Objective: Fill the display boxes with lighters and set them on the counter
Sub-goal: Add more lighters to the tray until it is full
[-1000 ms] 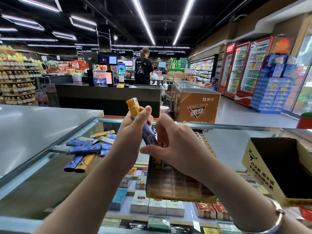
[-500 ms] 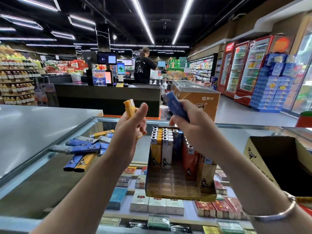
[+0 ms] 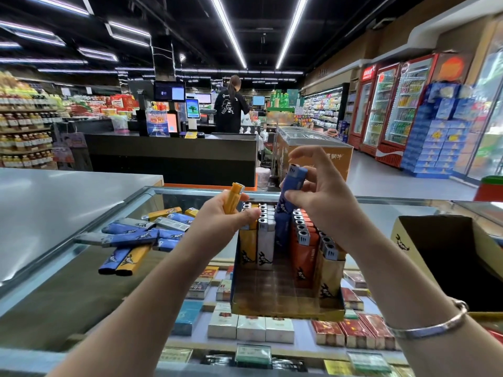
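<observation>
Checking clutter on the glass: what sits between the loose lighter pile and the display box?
Head view: only the left forearm crosses above that stretch; the glass counter between lighter pile and display box is bare.

Blue lighter (image 3: 292, 183) in right hand (image 3: 321, 197), yellow lighter (image 3: 233, 197) in left hand (image 3: 220, 216), above display box (image 3: 285, 303).

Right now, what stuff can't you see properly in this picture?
- Yellow lighter, head view: its lower half is hidden inside the left hand.
- Display box, head view: the hands hide its far rows.
- Empty yellow carton, head view: cut off by the right edge.
- Writing on the cigarette packs: too small and blurred.
</observation>
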{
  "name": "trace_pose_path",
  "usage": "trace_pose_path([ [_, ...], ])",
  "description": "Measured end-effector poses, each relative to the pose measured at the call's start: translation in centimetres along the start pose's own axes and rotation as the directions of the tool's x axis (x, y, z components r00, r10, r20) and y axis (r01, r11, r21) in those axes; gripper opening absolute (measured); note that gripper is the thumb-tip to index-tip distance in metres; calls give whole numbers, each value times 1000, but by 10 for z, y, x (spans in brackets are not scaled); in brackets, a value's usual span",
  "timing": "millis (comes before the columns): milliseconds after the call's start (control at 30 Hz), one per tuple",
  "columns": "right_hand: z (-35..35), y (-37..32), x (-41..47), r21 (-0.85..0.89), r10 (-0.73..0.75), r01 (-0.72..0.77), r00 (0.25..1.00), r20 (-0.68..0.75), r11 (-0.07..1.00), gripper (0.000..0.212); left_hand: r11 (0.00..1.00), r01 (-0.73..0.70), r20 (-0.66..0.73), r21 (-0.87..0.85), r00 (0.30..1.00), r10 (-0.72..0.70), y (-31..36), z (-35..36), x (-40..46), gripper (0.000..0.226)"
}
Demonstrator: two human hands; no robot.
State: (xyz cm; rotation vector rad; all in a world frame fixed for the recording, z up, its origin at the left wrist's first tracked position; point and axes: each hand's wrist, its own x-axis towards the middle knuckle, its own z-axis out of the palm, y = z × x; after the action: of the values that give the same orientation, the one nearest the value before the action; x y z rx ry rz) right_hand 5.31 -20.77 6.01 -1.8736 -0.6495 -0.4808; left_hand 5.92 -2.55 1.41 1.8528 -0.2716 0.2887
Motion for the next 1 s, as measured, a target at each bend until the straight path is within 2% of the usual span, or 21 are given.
trace_pose_path([
  [67,-1,3,0,-124,-47,45,999,-18,991,50,1000,-7,-2,9,1000,7,0,0,1,19],
  [167,0,7,1,-296,-113,105,994,-8,949,33,999,-17,6,34,1000,17,-1,0,1,16],
  [267,2,9,1,-407,-95,117,993,73,906,20,999,-16,13,34,1000,16,-1,0,1,16],
  [400,2,8,0,-488,-55,141,981,186,861,17,999,-25,25,37,999,24,0,0,0,15],
  [633,6,6,1,-607,10,173,958,286,776,24,998,-36,39,56,999,34,1,1,0,13],
  [800,6,7,0,-658,83,132,955,285,741,36,998,-48,19,46,999,47,0,2,0,16],
  [933,3,8,2,-669,185,76,932,310,739,49,996,-8,-44,-88,999,4,2,1,4,11],
  [1000,-1,10,2,-630,168,53,943,287,775,48,983,-1,-70,-185,997,-12,6,0,5,7],
])
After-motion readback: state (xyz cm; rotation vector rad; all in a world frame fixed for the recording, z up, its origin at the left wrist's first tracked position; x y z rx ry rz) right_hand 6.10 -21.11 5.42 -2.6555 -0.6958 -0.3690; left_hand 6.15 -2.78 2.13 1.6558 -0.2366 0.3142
